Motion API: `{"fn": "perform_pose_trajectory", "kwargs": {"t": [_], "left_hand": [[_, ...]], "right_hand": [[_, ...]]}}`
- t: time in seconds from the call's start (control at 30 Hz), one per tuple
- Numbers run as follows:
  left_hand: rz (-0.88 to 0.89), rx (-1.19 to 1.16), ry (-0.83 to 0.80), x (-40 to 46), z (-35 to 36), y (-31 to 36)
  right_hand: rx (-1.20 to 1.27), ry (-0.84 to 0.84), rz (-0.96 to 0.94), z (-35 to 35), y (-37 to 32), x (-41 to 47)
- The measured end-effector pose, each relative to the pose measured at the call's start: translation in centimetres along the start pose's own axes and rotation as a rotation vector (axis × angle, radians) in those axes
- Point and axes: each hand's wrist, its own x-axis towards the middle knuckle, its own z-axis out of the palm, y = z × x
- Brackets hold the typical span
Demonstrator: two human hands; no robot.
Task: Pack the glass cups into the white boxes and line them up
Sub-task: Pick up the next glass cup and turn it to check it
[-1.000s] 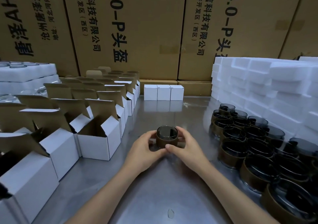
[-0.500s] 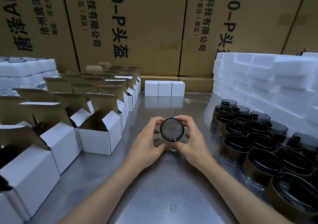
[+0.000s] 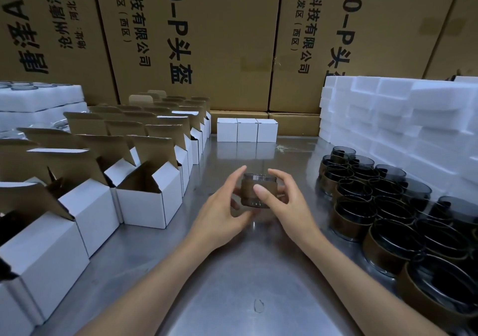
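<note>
**Carefully: one smoked-glass cup between two hands**

Nearest, the brushed steel worktop (image 3: 232,271) is smooth and reflective. Above its middle, the left hand (image 3: 222,206) and right hand (image 3: 282,204) pinch a glass cup (image 3: 254,193) between curled fingertips, clear of the surface. It is a short, dark, rigid cylinder with a brown sleeve, likely slick and breakable, so hold it by the sleeve. More cups (image 3: 393,222) crowd the right edge; open white boxes (image 3: 147,201) of matte card run along the left. Three closed boxes (image 3: 247,130) stand in a row at the far edge, beside stacked foam blocks (image 3: 413,118).
</note>
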Motion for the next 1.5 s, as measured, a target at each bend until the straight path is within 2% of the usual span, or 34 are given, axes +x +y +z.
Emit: {"fn": "perform_pose_trajectory", "kwargs": {"t": [0.1, 0.3, 0.4, 0.53, 0.63, 0.77, 1.2, 1.33, 1.4, 1.5], "left_hand": [[-0.05, -0.05, 0.0, 0.1, 0.0, 0.3], [-0.287, -0.174, 0.036, 0.7, -0.2, 0.1], [-0.309, -0.179, 0.022, 0.7, -0.1, 0.0], [-0.267, -0.175, 0.015, 0.6, -0.2, 0.0], [-0.186, -0.242, -0.02, 0.6, -0.3, -0.1], [-0.113, -0.264, -0.062, 0.6, -0.6, -0.5], [-0.138, -0.255, -0.062, 0.8, -0.4, -0.9], [-0.066, -0.09, -0.055, 0.4, -0.1, -0.7], [0.031, 0.036, 0.017, 0.3, -0.2, -0.5], [0.173, 0.093, 0.123, 0.2, -0.2, -0.2]], "right_hand": [[0.062, -0.025, 0.049, 0.2, 0.0, 0.1], [0.09, -0.129, 0.098, 0.2, 0.1, 0.1], [0.073, -0.149, 0.096, 0.3, 0.4, 0.2], [0.083, -0.146, 0.081, 0.2, 0.7, 0.3], [0.096, -0.207, 0.008, 0.2, 0.8, 0.4], [0.0, -0.229, -0.001, 0.1, 1.0, 0.4], [-0.089, -0.162, -0.072, 0.0, 0.8, 0.4], [-0.277, -0.025, -0.213, -0.1, 0.7, 0.0], [-0.35, 0.015, -0.288, 0.0, 0.6, -0.1], [-0.441, -0.011, -0.394, 0.1, 0.4, -0.3]]}}
